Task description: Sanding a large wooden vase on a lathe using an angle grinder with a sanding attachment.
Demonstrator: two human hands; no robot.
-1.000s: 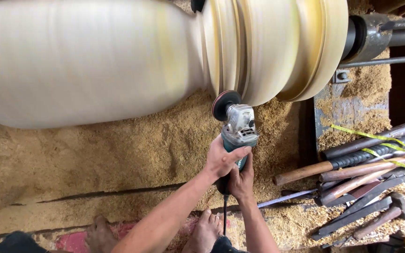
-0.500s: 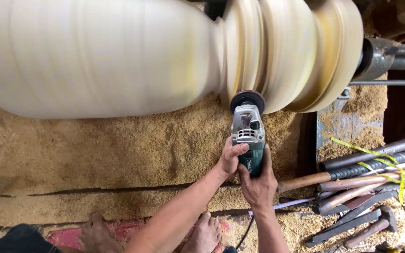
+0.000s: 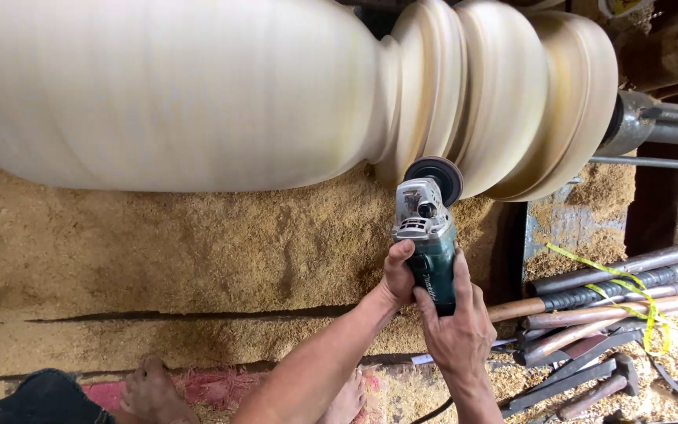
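Far left and across most of the view: a big pale wooden workpiece (image 3: 198, 94), blurred as if spinning, long axis lying left to right, wide smooth body at the left and ringed beads at the right. Below it, a thick bed of sawdust (image 3: 158, 251).

Further right: left hand (image 3: 399, 275) closed around the upper body of the green angle grinder (image 3: 431, 243), thumb up near the grey gear head. Right hand (image 3: 458, 330) wrapped tightly around the lower body, just behind the left one. Both hands full, no fingers free.

Grinder placed under the beads, near the groove between two of them. Long axis running almost straight away from the person, tilted a little to the right; dark sanding disc (image 3: 435, 176) at the far end pointing up toward the wood, cable end toward the body. Appears to touch the bead, though contact cannot be confirmed.

To do this step well, probably: keep both hands firm, press lightly, let only the edge of the disc meet the curve, move slowly along the profile, avoid staying in one place. Bare feet (image 3: 147, 385) close by, so good to keep the cable clear of them.

Far right: metal lathe shaft (image 3: 653, 122), then a pile of long turning tools (image 3: 614, 298) with yellow tape over them.
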